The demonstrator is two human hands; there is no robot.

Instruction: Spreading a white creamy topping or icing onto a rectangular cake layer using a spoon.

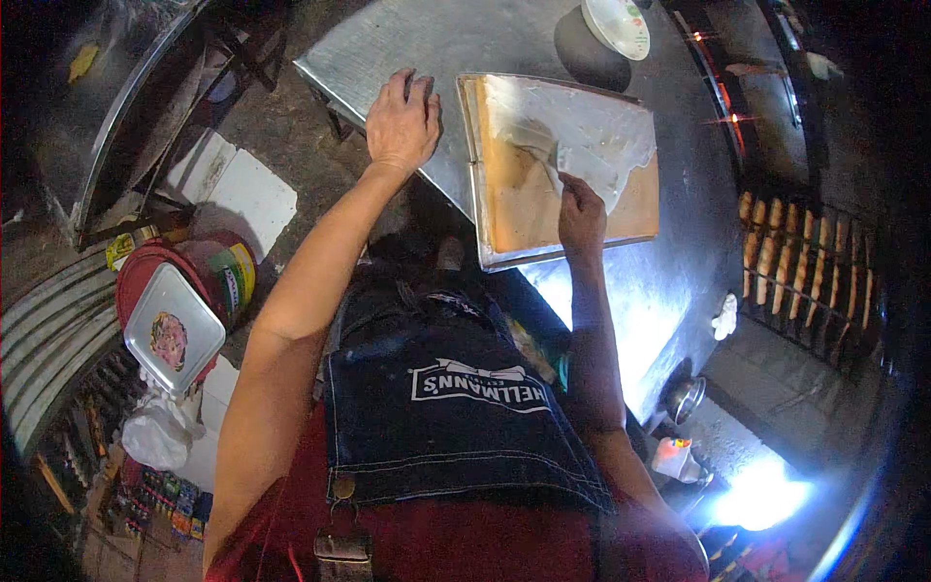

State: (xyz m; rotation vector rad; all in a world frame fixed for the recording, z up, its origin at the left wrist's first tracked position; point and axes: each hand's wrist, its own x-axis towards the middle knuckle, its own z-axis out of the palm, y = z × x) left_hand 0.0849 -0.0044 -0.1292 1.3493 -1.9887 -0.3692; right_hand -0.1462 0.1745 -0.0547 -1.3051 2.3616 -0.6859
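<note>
My right hand (583, 215) is closed around a flat spreading spatula (563, 159) over a rectangular tray (477, 209). In the tray lies a light-brown sheet cake (543, 209). White cream (601, 121) covers its far and right part, while the near and left part is bare brown. The spatula's blade touches the cream's edge; much of its handle is hidden in my fingers. To the left of the tray, my left hand (404, 121) rests palm down on the edge of the metal table (388, 53), holding nothing, its fingers stretched forward.
A white bowl (618, 27) stands at the table's far side. Skewered food (805, 257) lies on a rack at right, below glowing red heaters (722, 92). At left, a white tray (175, 330) with food scraps sits on a red bucket (136, 272). A metal bowl (687, 399) stands at lower right.
</note>
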